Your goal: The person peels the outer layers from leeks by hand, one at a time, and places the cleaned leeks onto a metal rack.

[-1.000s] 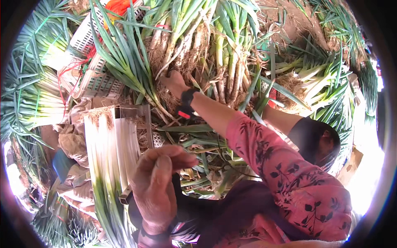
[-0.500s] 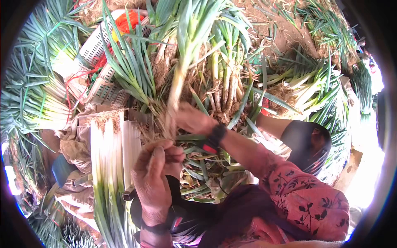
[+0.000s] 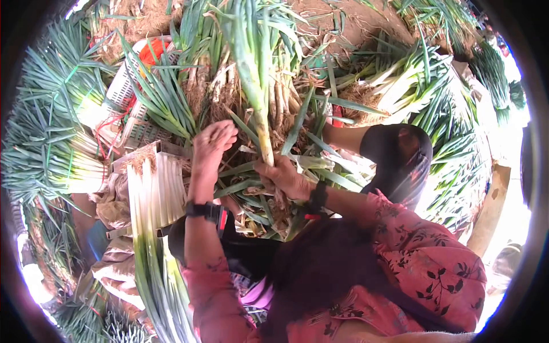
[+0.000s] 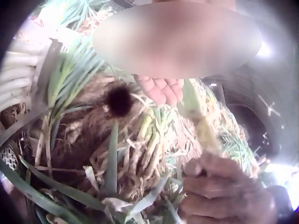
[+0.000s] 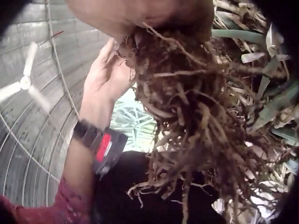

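My right hand (image 3: 289, 178) grips a leek (image 3: 262, 114) near its root end, its pale stem and long green leaves pointing away from me. From below that hand hangs a tangle of brown, soil-covered roots (image 5: 187, 102) in the right wrist view. To the left of the leek, my left hand (image 3: 210, 143) is raised with its fingers (image 4: 161, 91) loosely bent and nothing in them. Behind both hands stands a heap of untrimmed leeks (image 3: 280, 103) with dirty roots.
At the left, cleaned white leeks (image 3: 143, 194) lie in a metal frame (image 3: 171, 150). A white plastic crate (image 3: 123, 86) with orange netting stands behind it. Tied leek bundles (image 3: 63, 148) line the far left, others (image 3: 400, 86) the right. Leaf scraps (image 3: 246, 200) litter the ground between my legs.
My right hand has pulled a leek from the heap and brought it closer to my body. The left hand has swung forward, away from my body, and its fingers have shifted.
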Motion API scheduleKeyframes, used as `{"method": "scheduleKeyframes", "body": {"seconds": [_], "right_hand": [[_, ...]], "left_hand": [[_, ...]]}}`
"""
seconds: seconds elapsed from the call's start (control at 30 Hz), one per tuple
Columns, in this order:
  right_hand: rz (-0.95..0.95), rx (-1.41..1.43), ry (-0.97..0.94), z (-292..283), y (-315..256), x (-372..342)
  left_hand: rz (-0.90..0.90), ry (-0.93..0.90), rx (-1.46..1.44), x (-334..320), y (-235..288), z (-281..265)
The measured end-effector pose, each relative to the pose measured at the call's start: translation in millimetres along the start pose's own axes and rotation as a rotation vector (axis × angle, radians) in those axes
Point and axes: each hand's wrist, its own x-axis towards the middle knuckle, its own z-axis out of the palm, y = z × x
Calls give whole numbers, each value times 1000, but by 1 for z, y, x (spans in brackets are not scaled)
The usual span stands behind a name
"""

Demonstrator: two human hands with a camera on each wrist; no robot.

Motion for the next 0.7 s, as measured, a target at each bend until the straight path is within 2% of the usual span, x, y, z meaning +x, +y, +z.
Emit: {"method": "scheduleKeyframes", "body": {"seconds": [0.07, 0.1, 0.13, 0.2, 0.27, 0.33, 0.4, 0.57, 0.6, 0.67, 0.7], "right_hand": [[-168, -343, 13, 4, 1, -24], [-252, -448, 52, 5, 5, -29], [-258, -438, 47, 3, 6, -35], [-324, -732, 119, -1, 1, -48], [-351, -719, 98, -6, -11, -54], [-427, -832, 112, -14, -17, -54], [-413, -831, 95, -20, -18, -56], [-424, -796, 48, -31, -11, -57], [-254, -873, 50, -22, -29, -66], [-519, -717, 5, -37, 3, -53], [-92, -241, -121, -43, 5, -45]], "left_hand": [[25, 34, -76, 0, -1, 32], [107, -24, -130, -1, -2, 42], [188, -82, -186, -2, -3, 49], [175, -62, -211, -5, -3, 55], [245, 108, -401, -10, -4, 64], [317, 148, -414, -8, -12, 66], [373, 208, -452, -8, -19, 68], [476, 204, -410, -17, -21, 75], [438, 299, -297, -24, -17, 74], [387, 336, -295, -29, -16, 70], [325, 354, -157, -37, -4, 73]]}}
